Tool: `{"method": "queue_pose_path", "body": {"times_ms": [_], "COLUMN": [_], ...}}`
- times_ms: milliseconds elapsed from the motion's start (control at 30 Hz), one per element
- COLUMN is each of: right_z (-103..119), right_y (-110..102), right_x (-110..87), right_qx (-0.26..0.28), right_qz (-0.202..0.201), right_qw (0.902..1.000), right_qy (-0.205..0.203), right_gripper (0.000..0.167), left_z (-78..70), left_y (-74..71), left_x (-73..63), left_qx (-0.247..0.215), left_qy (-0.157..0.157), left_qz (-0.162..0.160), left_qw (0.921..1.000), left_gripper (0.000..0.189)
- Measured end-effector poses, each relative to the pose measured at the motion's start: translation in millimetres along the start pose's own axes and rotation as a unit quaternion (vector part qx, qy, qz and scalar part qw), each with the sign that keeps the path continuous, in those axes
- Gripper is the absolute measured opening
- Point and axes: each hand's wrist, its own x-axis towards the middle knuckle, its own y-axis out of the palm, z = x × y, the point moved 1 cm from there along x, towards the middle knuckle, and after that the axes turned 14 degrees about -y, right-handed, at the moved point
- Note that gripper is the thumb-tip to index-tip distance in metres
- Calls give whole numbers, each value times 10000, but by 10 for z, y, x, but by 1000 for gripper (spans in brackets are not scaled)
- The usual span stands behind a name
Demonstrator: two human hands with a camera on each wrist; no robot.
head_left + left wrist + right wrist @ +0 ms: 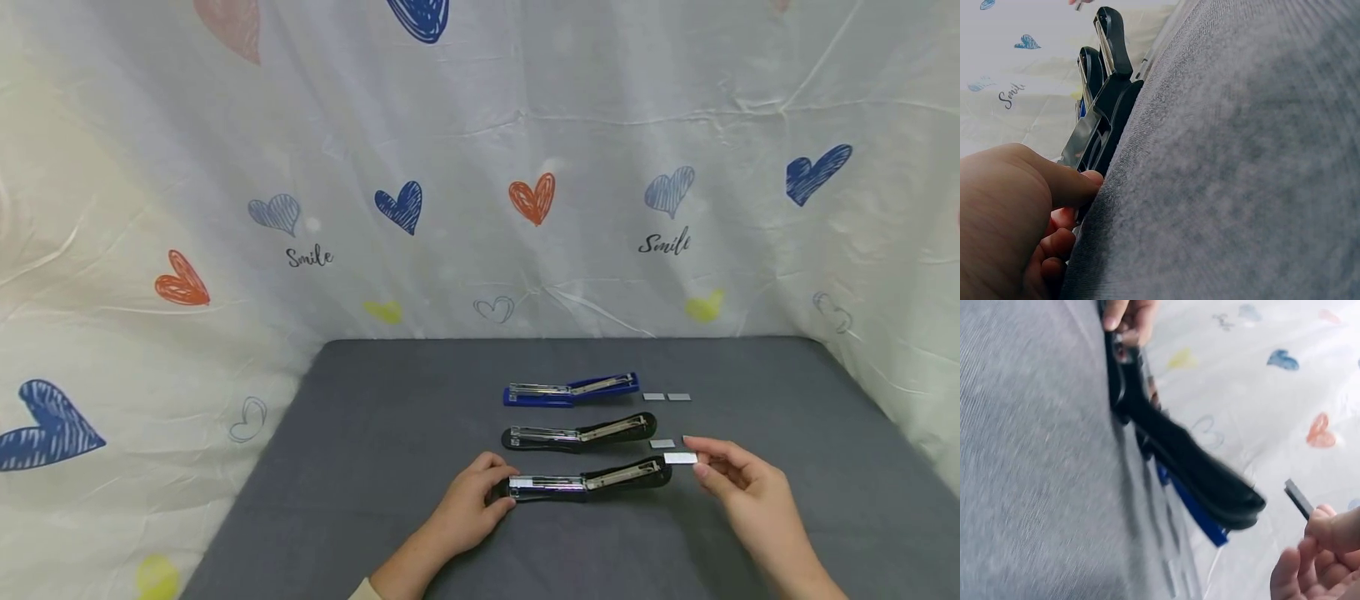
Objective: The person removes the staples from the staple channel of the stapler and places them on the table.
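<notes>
Three opened staplers lie in rows on the grey table. My left hand (pixel 467 505) grips the left end of the nearest black stapler (pixel 628 477), thumb on its near side, fingers on its far side. Its top arm is swung back to the right and tilts upward. Between thumb and fingers, my right hand (pixel 753 493) pinches a strip of staples (pixel 680 458) just off that raised right end. The right wrist view shows the strip (pixel 1299 500) apart from the black stapler (pixel 1197 469). My left thumb presses against the stapler's end in the left wrist view.
Behind lies a second black stapler (pixel 577 433), with one staple strip (pixel 662 444) to its right. Farthest back is a blue stapler (pixel 572 391), with two strips (pixel 666 397) beside it. A white curtain (pixel 457 275) with printed hearts hangs behind the table (pixel 375 400).
</notes>
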Motion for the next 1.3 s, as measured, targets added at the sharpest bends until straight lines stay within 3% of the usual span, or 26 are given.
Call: {"method": "queue_pose_path", "body": {"times_ms": [267, 533, 667, 833, 1133, 1300], "right_z": [-258, -410, -450, -461, -410, -230], "right_y": [-35, 17, 45, 73, 108, 77], "right_x": [14, 8, 6, -27, -37, 58], "right_qx": [-143, -825, -1448, -2422, -2935, -3056], "right_qz": [-46, 815, 1264, 1461, 1608, 1537], "right_qw": [9986, 9891, 9799, 9589, 9396, 9347], "right_qy": [498, 903, 534, -211, -723, -963], "right_gripper": [32, 34, 29, 22, 22, 30], "left_z": [18, 25, 29, 28, -2, -6], "left_y": [7, 7, 2, 8, -2, 2], "left_x": [0, 16, 15, 9, 4, 5], "left_qx": [-35, -79, -88, -81, -21, 27], "left_qy": [82, 74, 78, 79, 21, -41], "left_qz": [-81, -93, -93, -79, -87, -80], "left_qw": [9999, 9999, 9999, 9999, 10000, 10000], "left_gripper": [32, 32, 32, 32, 32, 32]}}
